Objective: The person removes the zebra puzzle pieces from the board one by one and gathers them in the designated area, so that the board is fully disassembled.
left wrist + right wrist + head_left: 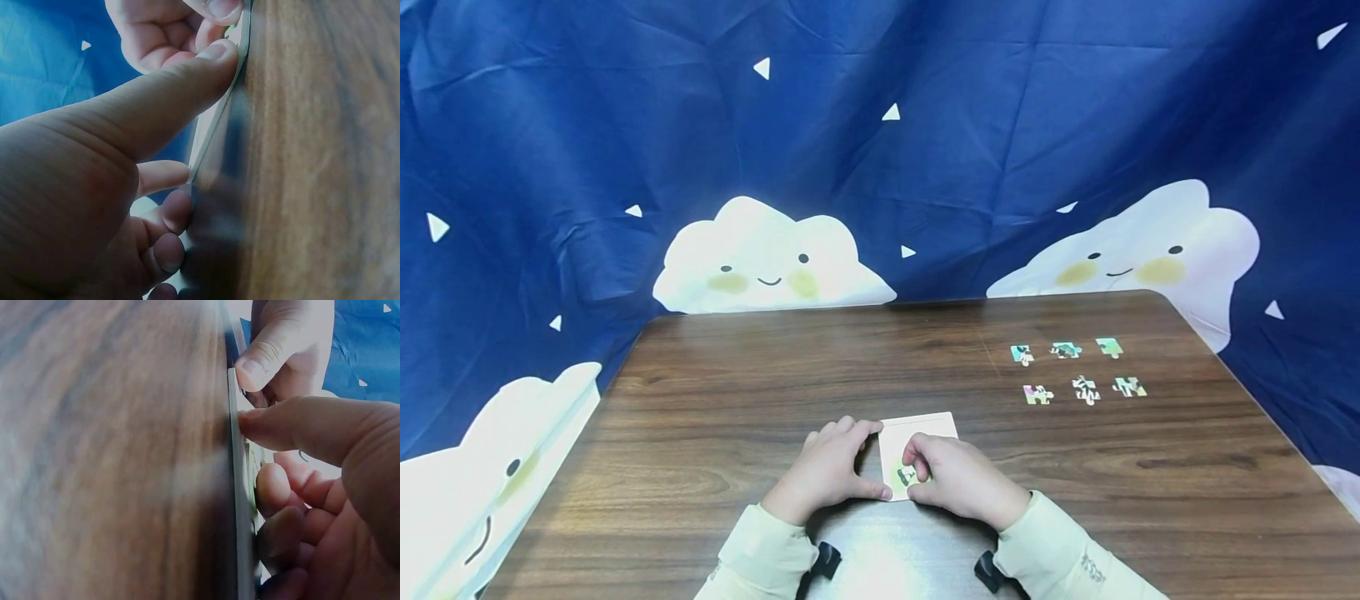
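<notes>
Board [897, 443] flat on the worktop [775, 367], and the left hand [827, 468] has fingers spread, thumb and forefinger touching the left edge! The right hand [961, 477] curls over a green piece [906, 476] there, grip clamped or not, impossible to tell; six puzzle pieces [1086, 390] lie farther right.

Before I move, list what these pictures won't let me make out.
Head view: the board's lower right part, covered by the right hand.
Head view: the prints on the loose puzzle pieces, too small to read.
Head view: the table's near edge, cut off by the picture's bottom.
Left wrist view: most of the board's face, edge-on and behind the left hand.
Right wrist view: the table's grain, blurred.
</notes>
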{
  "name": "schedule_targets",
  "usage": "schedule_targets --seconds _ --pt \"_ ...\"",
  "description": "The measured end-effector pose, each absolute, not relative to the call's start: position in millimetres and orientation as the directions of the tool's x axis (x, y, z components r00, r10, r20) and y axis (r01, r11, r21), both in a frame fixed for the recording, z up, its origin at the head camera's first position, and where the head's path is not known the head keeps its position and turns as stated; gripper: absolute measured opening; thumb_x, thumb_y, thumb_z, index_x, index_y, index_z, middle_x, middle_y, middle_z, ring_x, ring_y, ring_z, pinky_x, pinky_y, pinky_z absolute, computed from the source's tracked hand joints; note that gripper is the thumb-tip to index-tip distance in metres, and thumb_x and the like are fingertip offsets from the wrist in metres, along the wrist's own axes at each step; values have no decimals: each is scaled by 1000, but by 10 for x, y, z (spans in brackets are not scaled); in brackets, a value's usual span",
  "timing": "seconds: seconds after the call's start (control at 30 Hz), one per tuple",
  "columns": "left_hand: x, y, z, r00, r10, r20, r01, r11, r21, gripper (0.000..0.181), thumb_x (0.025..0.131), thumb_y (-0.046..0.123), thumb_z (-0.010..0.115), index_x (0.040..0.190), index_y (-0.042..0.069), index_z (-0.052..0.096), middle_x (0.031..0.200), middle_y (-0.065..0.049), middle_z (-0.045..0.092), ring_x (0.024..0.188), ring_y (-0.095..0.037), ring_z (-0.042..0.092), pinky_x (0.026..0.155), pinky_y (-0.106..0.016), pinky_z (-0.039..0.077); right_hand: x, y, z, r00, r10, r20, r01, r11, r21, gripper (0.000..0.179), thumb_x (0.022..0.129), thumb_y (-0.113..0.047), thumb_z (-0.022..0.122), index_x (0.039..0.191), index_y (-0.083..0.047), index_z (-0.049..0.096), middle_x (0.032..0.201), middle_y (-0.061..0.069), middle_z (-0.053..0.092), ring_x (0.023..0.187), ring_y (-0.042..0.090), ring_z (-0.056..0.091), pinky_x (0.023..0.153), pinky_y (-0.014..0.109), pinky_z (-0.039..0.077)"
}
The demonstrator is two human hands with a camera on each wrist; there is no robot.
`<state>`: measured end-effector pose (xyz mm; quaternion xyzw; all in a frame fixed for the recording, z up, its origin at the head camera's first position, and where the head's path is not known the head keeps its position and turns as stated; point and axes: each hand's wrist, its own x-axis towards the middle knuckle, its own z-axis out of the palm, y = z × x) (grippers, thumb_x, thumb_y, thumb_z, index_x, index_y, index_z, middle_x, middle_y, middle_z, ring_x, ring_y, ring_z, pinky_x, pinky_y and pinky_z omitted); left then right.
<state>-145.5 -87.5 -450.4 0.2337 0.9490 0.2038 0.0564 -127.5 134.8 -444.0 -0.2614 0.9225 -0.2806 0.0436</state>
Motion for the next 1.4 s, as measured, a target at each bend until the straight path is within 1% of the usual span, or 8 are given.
schedule_targets --seconds 0.23,0.53,0.7,0.83,0.97,1.2,1.4 --pt "-1461 -877 -4504 -884 468 -14 420 806 417 89 65 56 87 138 14 57 99 5 54 92 -17 49 78 -39 37 -1272 1339 -4455 -865 -495 87 -457 702 -546 30 70 -20 81 90 -22 59 80 -14 52 70 1 46 64 26 40" --pt "-1459 -874 -4520 -883 469 -11 421 803 422 89 65 56 87 137 14 58 98 5 54 92 -17 49 78 -40 37 -1281 1328 -4438 -878 -474 63 -411 680 -607 26 70 -12 81 87 -20 63 79 -12 58 72 5 53 67 28 43" --pt "-1458 -874 -4528 -883 469 -3 425 803 417 88 64 56 87 137 15 58 97 5 54 91 -17 49 77 -39 37 -1277 1328 -4420 -874 -483 58 -412 670 -618 28 68 -11 81 90 -18 66 81 -11 59 76 8 56 70 29 45" --pt "-1457 -875 -4524 -883 469 -2 425 802 419 88 64 56 87 137 15 58 96 5 53 90 -16 49 77 -39 37 -1275 1326 -4423 -869 -491 66 -423 665 -615 29 68 -10 81 92 -16 67 83 -10 60 79 9 57 72 30 46" --pt "-1459 -877 -4525 -884 467 -3 424 805 416 89 64 57 87 137 15 58 96 5 53 90 -16 49 78 -40 37 -1270 1325 -4430 -860 -501 96 -450 657 -604 28 69 -10 81 93 -16 66 84 -10 59 78 9 57 71 29 46" --pt "-1467 -872 -4530 -883 469 -12 423 807 412 89 64 58 86 137 15 58 97 5 53 92 -17 49 79 -40 37 -1268 1363 -4446 -845 -516 139 -483 626 -612 29 70 -12 82 94 -16 67 81 -10 53 74 5 51 70 26 43" --pt "-1469 -863 -4520 -885 465 -24 417 814 405 88 65 57 86 137 15 58 95 6 51 90 -16 48 78 -40 37 -1274 1487 -4462 -857 -490 157 -463 600 -652 30 71 -12 83 96 -16 67 81 -9 54 72 7 51 70 26 44"
